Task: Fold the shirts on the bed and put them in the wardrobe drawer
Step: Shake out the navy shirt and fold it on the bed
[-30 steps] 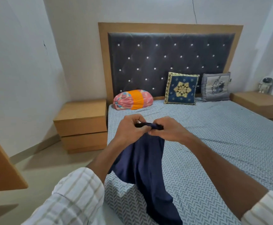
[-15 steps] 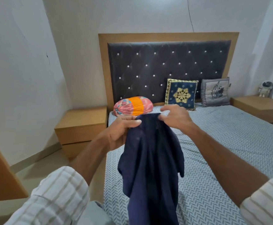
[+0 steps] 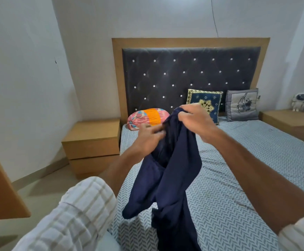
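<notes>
A navy blue shirt (image 3: 173, 178) hangs in the air above the near left part of the bed (image 3: 247, 178), its lower end trailing down out of frame. My right hand (image 3: 196, 122) grips its top edge, raised highest. My left hand (image 3: 149, 138) is a little lower and to the left, its fingers in the cloth beside the right hand; motion blur hides the exact grip. The shirt is bunched and twisted, with one sleeve dangling to the left.
The bed has a grey-patterned sheet and a dark studded headboard (image 3: 189, 77). An orange-pink bolster (image 3: 147, 118) and two cushions (image 3: 241, 105) lie at its head. Wooden nightstands (image 3: 91, 142) flank it. A wooden panel edge (image 3: 1, 187) juts in at the left.
Both hands have lifted the shirt higher and parted slightly, the right hand rising above the left. The cloth has opened out from a tight bunch and hangs longer.
</notes>
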`<state>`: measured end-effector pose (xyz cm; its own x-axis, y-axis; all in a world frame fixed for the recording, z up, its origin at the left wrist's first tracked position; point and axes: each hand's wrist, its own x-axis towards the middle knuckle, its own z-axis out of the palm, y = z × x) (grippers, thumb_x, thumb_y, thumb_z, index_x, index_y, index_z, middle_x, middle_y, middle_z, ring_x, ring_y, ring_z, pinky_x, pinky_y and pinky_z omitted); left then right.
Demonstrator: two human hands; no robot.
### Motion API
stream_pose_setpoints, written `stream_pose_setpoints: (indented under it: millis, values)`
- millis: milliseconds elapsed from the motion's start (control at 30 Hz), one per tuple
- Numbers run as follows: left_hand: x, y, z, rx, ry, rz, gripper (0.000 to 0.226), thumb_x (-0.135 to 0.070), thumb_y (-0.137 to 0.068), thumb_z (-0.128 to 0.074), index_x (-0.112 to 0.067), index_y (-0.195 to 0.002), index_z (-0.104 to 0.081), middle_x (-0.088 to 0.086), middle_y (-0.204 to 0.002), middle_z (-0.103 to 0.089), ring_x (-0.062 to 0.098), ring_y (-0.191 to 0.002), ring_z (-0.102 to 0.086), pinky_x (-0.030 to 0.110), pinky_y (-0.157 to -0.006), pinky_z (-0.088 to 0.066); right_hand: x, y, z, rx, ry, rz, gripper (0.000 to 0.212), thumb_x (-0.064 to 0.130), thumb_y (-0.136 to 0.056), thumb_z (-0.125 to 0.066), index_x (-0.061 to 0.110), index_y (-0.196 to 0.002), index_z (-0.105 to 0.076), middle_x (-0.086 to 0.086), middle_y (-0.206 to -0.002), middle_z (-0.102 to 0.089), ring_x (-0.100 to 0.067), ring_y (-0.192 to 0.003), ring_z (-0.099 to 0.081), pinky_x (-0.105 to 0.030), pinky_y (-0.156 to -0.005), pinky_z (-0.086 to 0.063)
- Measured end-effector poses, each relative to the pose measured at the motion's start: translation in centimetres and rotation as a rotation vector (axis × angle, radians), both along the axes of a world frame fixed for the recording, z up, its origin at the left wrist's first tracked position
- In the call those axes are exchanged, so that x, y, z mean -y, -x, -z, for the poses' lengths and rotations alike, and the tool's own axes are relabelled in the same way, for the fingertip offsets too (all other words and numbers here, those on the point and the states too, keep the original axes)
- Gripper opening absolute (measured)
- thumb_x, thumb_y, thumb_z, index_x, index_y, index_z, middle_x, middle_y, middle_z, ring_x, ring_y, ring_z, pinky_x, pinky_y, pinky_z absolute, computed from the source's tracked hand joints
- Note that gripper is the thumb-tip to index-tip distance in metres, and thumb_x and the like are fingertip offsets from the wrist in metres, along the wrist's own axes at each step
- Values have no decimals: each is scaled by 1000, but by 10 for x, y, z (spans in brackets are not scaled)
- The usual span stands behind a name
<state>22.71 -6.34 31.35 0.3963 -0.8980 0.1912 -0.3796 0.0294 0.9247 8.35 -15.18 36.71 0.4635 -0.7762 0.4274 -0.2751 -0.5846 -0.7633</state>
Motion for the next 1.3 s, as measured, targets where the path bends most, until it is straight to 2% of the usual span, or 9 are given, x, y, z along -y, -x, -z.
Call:
stream_pose_setpoints:
  millis: [100, 167, 233, 367, 633, 733, 867, 1000, 1300]
  values:
    - [-3, -22, 25, 585, -388, -12, 20, -54, -92, -57, -45, -100, -72, -3, -144, -26, 23, -138, -20, 49, -117, -22, 7, 6, -15, 50, -49, -77, 10, 1, -77, -48, -5, -70, -48, -1, -64, -38, -15, -62, -31, -33, -57, -21]
    - [-10, -31, 37, 764, -543, -65, 52, -70, -91, -47, -29, -110, -72, 1, -139, -39, 26, -133, -32, 51, -109, -32, 17, 12, -24, 18, 40, -21, 17, 5, -78, -48, 8, -66, -59, 8, -60, -47, -12, -61, -39, -29, -57, -28]
    - [-17, -42, 37, 733, -503, -182, 54, -69, -91, -48, -20, -87, -70, 3, -106, -62, 24, -104, -58, 38, -83, -49, 30, 24, -26, -102, 204, 141, 28, 8, -79, -48, 25, -64, -65, 14, -65, -60, -11, -70, -53, -25, -63, -39]
    - [-35, -60, 15, 644, -408, -196, 64, -73, -87, -51, -17, -57, -53, 0, -59, -55, 19, -58, -53, 28, -52, -32, 54, 44, -10, -384, 277, 281, 30, 13, -67, -50, 38, -68, -66, 4, -93, -74, -25, -94, -67, -35, -88, -55]
    - [-34, -81, -30, 497, -125, -80, 16, -33, -92, -70, -22, -87, -80, -1, -81, -75, 25, -82, -67, 33, -67, -50, 49, 54, 21, -347, 13, -34, 49, -8, -80, -42, 28, -76, -75, 3, -90, -74, -17, -87, -66, -24, -73, -50]
    - [-38, -87, -33, 516, -130, -32, 6, -27, -86, -77, -27, -90, -81, -7, -82, -75, 15, -82, -67, 33, -68, -52, 50, 64, 23, -232, -133, -34, 25, 9, -86, -62, 25, -72, -77, 12, -80, -73, -10, -81, -63, -24, -74, -47]
    - [-42, -78, -39, 654, -198, 91, 11, -18, -79, -82, -22, -88, -81, -13, -79, -72, 8, -76, -65, 23, -63, -52, 46, 74, 19, -466, -186, -102, 13, 30, -71, -86, 24, -77, -77, 2, -88, -74, -12, -84, -66, -32, -82, -53]
    - [-40, -71, -44, 949, -252, 147, 36, -5, -80, -70, -32, -104, -77, -13, -103, -67, 12, -98, -59, 31, -82, -58, 40, 71, 21, -766, -71, -38, 15, 15, -77, -63, 27, -78, -72, 2, -90, -71, -20, -91, -66, -41, -83, -58]
    - [-43, -70, -44, 1240, -338, 142, 44, -4, -87, -63, -28, -122, -71, 0, -116, -70, 20, -103, -63, 36, -83, -60, 44, 86, 26, -361, -335, -136, 27, -1, -82, -60, 18, -85, -78, 2, -83, -72, -13, -75, -53, -29, -66, -41]
